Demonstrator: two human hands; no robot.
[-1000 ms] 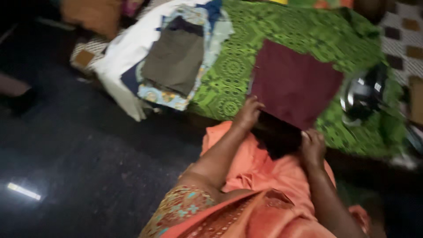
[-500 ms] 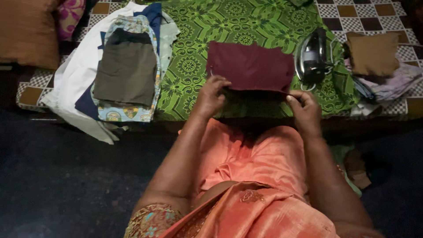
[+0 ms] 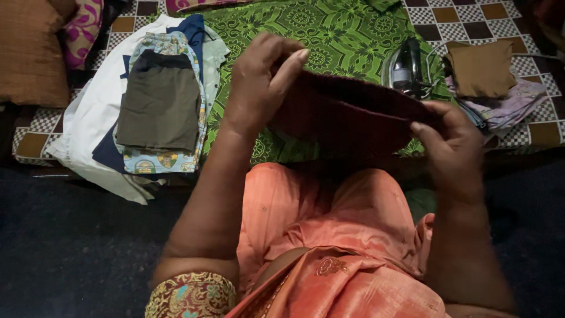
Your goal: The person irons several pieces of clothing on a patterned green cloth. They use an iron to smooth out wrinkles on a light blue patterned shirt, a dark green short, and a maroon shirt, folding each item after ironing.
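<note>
I hold a folded maroon cloth (image 3: 347, 115) lifted up in front of me, edge-on to the camera. My left hand (image 3: 259, 82) grips its left side with the fingers over the top edge. My right hand (image 3: 450, 141) pinches its right side. Below the cloth lies a green patterned sheet (image 3: 329, 29) spread over a checkered bed cover (image 3: 482, 15). An electric iron (image 3: 406, 68) rests on the green sheet just beyond my right hand.
A pile of folded clothes (image 3: 159, 106), topped by a grey-olive garment, lies at the left on a white cloth. Another small stack with a tan piece (image 3: 485, 68) sits at the right. Brown and pink cushions (image 3: 35, 47) are at far left. Dark floor lies below.
The maroon cloth, lying flat on the green sheet before, is now lifted off it and held up close to the camera by both hands. The view has moved closer.
</note>
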